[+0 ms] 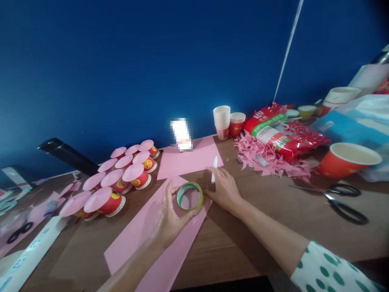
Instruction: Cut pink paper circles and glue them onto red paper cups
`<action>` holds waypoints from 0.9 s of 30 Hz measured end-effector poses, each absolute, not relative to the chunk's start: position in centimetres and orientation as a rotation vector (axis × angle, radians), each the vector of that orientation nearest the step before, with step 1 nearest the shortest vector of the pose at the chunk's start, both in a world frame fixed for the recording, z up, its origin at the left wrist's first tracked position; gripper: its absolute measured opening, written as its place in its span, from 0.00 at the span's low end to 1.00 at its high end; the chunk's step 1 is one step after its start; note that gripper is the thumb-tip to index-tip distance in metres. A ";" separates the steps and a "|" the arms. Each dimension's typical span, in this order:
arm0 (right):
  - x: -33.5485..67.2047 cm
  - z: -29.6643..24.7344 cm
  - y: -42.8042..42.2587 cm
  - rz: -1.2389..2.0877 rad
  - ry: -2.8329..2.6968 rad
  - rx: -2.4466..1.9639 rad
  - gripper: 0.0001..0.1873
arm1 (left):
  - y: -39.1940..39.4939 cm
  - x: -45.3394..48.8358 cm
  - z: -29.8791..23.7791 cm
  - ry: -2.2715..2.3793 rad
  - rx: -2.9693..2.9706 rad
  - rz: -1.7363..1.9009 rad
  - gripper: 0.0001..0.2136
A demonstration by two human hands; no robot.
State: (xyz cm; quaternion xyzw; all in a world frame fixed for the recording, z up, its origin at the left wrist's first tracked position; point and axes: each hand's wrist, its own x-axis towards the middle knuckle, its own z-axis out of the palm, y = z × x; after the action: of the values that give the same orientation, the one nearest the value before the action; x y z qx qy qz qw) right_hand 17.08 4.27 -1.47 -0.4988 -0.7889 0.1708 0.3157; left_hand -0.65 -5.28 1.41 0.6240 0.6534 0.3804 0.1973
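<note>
We count about eleven red cups topped with pink discs (111,205) and judge that batch done; the plain cup stacks (221,125), pink sheet (188,164) and pink strip (133,233) look like work left. The tape roll (199,198) is above the strip, gripped in our left hand (168,219), thumb and fingers curved wide around it. Our right hand (225,186) is half curled beside a white pen-like item (214,164); we cannot tell whether it grips anything. Bare wood surface (219,251) lies toward the scissors (330,198); leftward, disc-topped cups crowd the strip's edge.
</note>
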 end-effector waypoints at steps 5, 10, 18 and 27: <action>17.1 -1.5 4.2 0.465 -2.064 -1.317 0.37 | -5.2 -0.6 1.7 1.883 1.756 1.055 0.46; 17.1 -1.6 4.3 0.467 -2.061 -1.335 0.35 | -5.0 -0.7 1.8 1.896 1.815 1.023 0.45; 17.2 -1.4 4.2 0.469 -2.066 -1.338 0.34 | -5.0 -0.8 2.0 1.923 1.825 0.979 0.45; 17.2 -1.6 4.3 0.479 -2.076 -1.323 0.36 | -5.6 -1.3 1.7 1.877 1.767 1.012 0.48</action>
State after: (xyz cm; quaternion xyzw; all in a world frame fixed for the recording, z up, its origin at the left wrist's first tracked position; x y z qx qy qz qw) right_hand 17.18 4.30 -1.59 -0.5012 -0.7865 0.1815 0.3118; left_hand -1.27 -5.59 1.67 0.6270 0.6661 0.3591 0.1852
